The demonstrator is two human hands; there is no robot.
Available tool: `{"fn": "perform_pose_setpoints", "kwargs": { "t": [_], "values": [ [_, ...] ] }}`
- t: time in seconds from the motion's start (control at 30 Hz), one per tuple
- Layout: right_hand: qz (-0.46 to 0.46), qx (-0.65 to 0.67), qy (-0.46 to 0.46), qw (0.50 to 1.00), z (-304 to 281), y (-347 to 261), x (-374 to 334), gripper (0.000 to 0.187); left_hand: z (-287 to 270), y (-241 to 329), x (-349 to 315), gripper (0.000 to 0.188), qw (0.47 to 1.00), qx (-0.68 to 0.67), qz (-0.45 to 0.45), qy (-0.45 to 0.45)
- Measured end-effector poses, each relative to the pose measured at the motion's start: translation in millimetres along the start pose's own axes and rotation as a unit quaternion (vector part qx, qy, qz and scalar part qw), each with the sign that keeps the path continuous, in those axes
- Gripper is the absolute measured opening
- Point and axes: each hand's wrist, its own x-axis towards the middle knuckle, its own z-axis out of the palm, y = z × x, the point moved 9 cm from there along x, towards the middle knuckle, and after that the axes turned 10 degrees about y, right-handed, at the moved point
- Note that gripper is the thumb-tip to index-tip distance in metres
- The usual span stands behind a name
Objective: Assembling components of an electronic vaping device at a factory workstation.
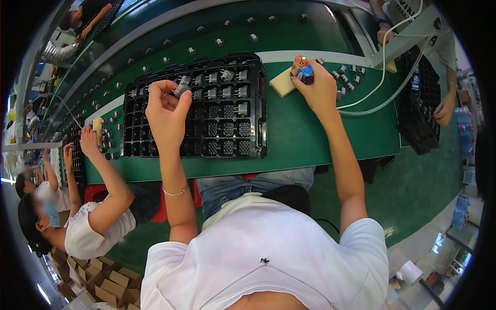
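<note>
My left hand [168, 111] is above a black plastic pocket tray [262, 129], its thumb and fingers pinched on a small silver-and-grey part [182, 86]. The rear pockets of the tray hold several similar pronged parts [241, 92]; the pockets nearer me show a textured bottom. To the right of the tray, my right hand [320, 92] is closed round a small blue-and-orange device [302, 71] with a yellow light glowing on top. Its lower end is partly hidden by my fingers. A cream block [282, 83] lies on the green tabletop [289, 137] just left of that device.
Loose parts [349, 75] lie beyond my right hand, near white cables [383, 62]. Further parts [219, 41] are spread along the green belt [175, 31] behind a pale rail. Co-workers sit left [88, 227] and stand right [444, 57], beside stacked black trays [421, 103].
</note>
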Motion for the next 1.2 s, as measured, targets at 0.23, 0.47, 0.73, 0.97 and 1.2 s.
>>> {"fn": "perform_pose_setpoints", "kwargs": {
  "t": [0.23,0.47,0.73,0.97,1.2],
  "values": [
    [0.025,-0.015,-0.033,0.999,3,-2,7,0.049,11,1,-6,0.023,0.989,-0.137,-0.028,-0.042],
    [0.017,0.016,-0.016,1.000,17,2,22,0.045,18,4,-15,0.021,0.974,-0.205,-0.071,-0.068],
    [0.015,-0.061,-0.048,0.997,94,49,108,0.044,38,10,-30,0.016,0.946,-0.247,-0.143,-0.154],
    [-0.046,-0.147,-0.050,0.987,120,51,123,0.041,50,31,-43,0.022,0.938,-0.264,-0.137,-0.180],
    [0.079,0.214,-0.144,0.963,62,-22,93,0.041,55,32,-44,0.023,0.940,-0.283,-0.132,-0.139]
  ]
}}
